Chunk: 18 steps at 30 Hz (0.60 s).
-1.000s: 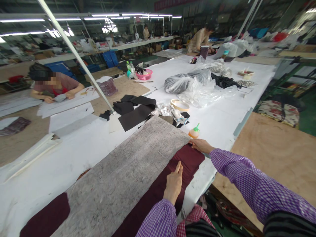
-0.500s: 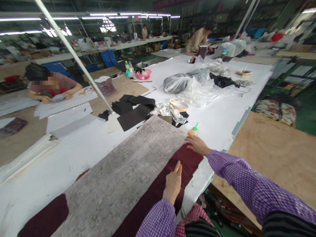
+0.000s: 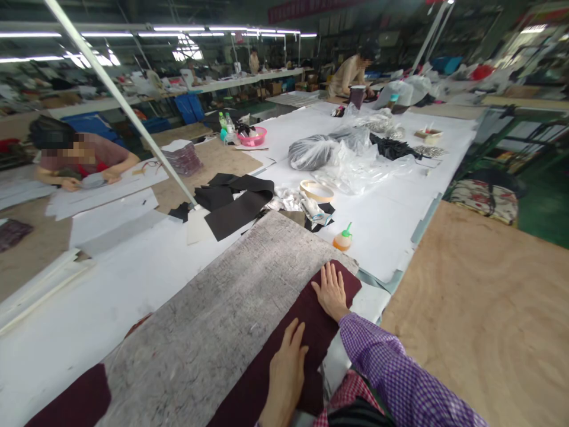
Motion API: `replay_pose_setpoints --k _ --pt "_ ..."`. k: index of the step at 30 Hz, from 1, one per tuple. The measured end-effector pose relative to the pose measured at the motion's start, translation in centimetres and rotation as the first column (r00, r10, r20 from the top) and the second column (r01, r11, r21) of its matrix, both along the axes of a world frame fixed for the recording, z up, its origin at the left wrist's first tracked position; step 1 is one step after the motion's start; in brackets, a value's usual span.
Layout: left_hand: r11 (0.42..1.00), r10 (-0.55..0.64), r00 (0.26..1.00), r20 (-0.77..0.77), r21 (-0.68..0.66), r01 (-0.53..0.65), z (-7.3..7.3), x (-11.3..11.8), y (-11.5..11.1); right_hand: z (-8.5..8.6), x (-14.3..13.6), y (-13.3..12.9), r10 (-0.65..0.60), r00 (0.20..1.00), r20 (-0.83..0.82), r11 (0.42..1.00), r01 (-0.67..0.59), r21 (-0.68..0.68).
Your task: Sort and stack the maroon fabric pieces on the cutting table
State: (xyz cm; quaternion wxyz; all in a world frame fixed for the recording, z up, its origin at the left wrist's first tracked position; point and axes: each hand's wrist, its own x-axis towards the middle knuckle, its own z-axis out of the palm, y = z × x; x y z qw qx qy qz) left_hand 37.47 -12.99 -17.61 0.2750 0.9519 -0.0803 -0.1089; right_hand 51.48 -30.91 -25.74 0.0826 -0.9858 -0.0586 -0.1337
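cloth of dark maroon (image 3: 317, 341) lies along your side of the mottled grey sheet (image 3: 213, 314) on the bench (image 3: 382, 219). your right grip (image 3: 331, 293) rests on the cloth's far end, fingers spread; your left grip (image 3: 287, 367), fingers loosely parted, is over it closer to you.

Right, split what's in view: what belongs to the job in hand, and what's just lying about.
Apparently in use:
maroon cloth, right hand flat on it, left hand over it
grey mottled sheet, seemingly partly beneath the cloth

Apparently just lying about:
green-nozzled bottle
cream ring
black pieces
pink basin
plastic-wrapped bundle
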Motion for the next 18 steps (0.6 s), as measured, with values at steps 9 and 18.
replay_pose_setpoints --k 9,18 --pt "0.925 0.244 0.965 0.098 -0.321 -0.202 -4.0 -4.7 5.8 0.2 -0.3 -4.6 0.078 0.997 -0.019 0.997 -0.078 -0.015" --pt "0.892 0.264 0.964 -0.009 -0.377 -0.248 -1.4 -3.1 3.0 0.1 0.5 -3.4 0.149 0.986 -0.076 0.989 -0.149 0.011"
